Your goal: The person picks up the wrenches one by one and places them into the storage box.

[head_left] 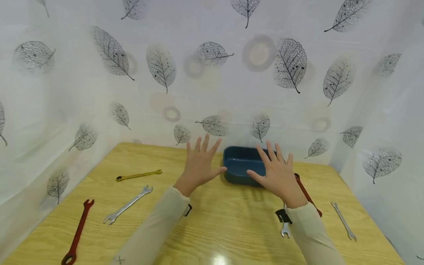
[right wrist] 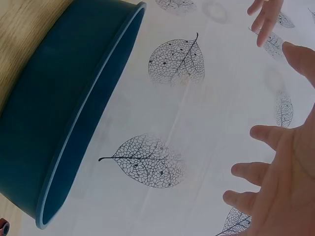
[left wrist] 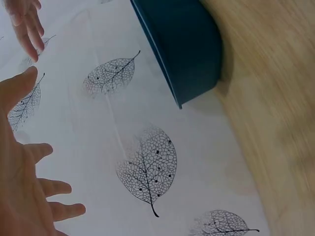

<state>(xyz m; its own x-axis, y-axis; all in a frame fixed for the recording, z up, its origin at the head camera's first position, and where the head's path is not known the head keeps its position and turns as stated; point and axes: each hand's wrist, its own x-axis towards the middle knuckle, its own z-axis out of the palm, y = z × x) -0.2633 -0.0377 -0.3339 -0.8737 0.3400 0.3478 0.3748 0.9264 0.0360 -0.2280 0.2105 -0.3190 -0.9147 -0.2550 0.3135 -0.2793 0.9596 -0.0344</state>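
Note:
Both hands are raised with fingers spread and hold nothing. The left hand point(head_left: 200, 163) is left of a dark blue tray point(head_left: 241, 180), its thumb near the tray's left edge in the head view. The right hand point(head_left: 278, 175) overlaps the tray's right part in that view. In the left wrist view the left hand point(left wrist: 24, 182) is apart from the tray point(left wrist: 189, 49); in the right wrist view the right hand point(right wrist: 290, 172) is also apart from the tray point(right wrist: 44, 98). The tray's visible inside holds nothing; its right part is hidden.
On the wooden table point(head_left: 212, 228) lie a gold wrench point(head_left: 139, 175), a silver one point(head_left: 128, 205) and a red one point(head_left: 78, 232) at left. At right are another red wrench point(head_left: 306, 193), a small silver one point(head_left: 344, 222) and a silver one point(head_left: 285, 230) partly under the right wrist.

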